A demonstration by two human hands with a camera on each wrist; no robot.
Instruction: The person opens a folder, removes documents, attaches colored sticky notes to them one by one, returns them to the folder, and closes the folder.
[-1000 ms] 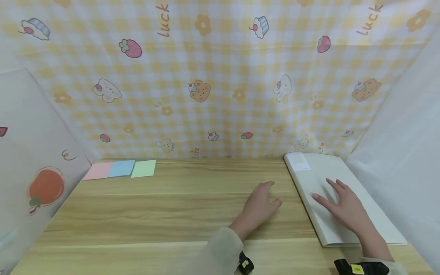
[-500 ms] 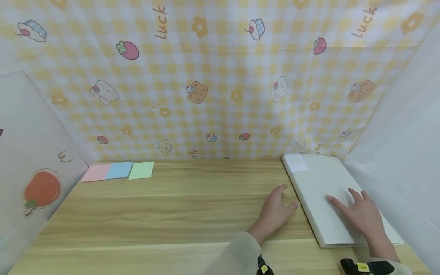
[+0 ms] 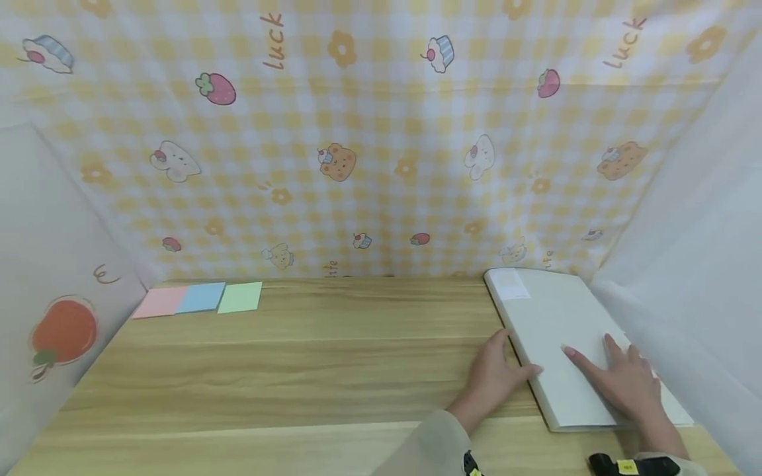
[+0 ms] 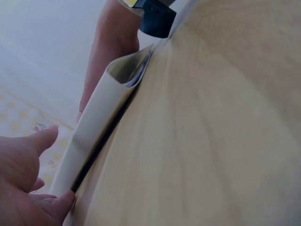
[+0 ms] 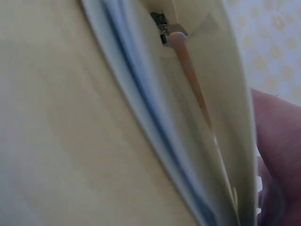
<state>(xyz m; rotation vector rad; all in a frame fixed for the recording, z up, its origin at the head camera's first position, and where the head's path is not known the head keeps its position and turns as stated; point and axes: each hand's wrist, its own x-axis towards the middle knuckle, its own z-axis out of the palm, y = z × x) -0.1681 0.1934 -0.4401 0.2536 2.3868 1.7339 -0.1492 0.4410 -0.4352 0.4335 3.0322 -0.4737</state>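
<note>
A white file folder [image 3: 571, 324] lies flat at the right of the table, a pale label [image 3: 513, 283] near its far left corner. In the left wrist view its spine [image 4: 89, 122] faces my left hand [image 3: 493, 373]. That hand is at the spine, thumb over the top edge and a fingertip [image 4: 67, 200] low down by the table. On the front cover rests my right hand [image 3: 628, 383], its fingers spread. The right wrist view looks into the folder's near end, where sheets [image 5: 155, 117] show between the covers.
Pink [image 3: 161, 301], blue [image 3: 201, 297] and green [image 3: 241, 297] paper squares lie in a row at the table's back left. A yellow checked cloth [image 3: 381, 165] hangs behind the wooden table [image 3: 297, 377]. White cloth [image 3: 702, 277] stands close along the folder's right side.
My left hand has moved right, from bare table to the folder's spine. The right hand has shifted right and toward me and come down onto the cover. The view has drifted slightly.
</note>
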